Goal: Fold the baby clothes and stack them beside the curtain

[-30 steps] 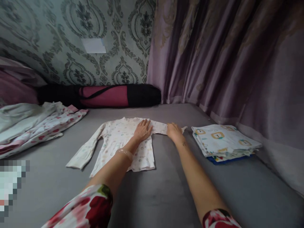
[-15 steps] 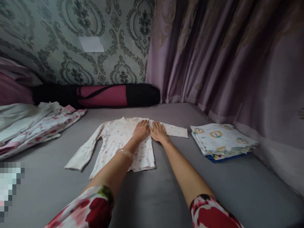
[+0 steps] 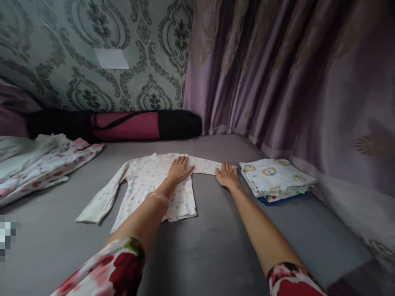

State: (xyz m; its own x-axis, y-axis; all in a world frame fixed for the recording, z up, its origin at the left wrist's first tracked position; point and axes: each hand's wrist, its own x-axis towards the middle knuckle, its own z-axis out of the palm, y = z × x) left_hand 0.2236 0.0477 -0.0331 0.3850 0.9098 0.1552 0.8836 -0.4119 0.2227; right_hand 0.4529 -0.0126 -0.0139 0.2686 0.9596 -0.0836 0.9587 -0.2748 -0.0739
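Observation:
A small white long-sleeved shirt (image 3: 145, 181) with a pale print lies spread on the grey sheet (image 3: 197, 246), its collar toward the wall. My left hand (image 3: 179, 169) rests flat on the shirt near its right shoulder, fingers extended. Out by the cuff of the right sleeve, my right hand (image 3: 227, 175) lies flat with fingers stretched, covering part of the sleeve end. The other sleeve slants down toward the lower left. Neither hand grips the cloth.
Right of the shirt sits a stack of folded clothes (image 3: 274, 176) with a lion print on top. Loose clothes (image 3: 46, 164) lie at the left. A black and maroon long bag (image 3: 129, 125) runs along the wall. Purple curtains (image 3: 262, 82) hang at the right.
My right hand has slid rightward along the sleeve from the shoulder to the cuff. My left hand has stayed on the shirt near the shoulder. The view has shifted slightly right.

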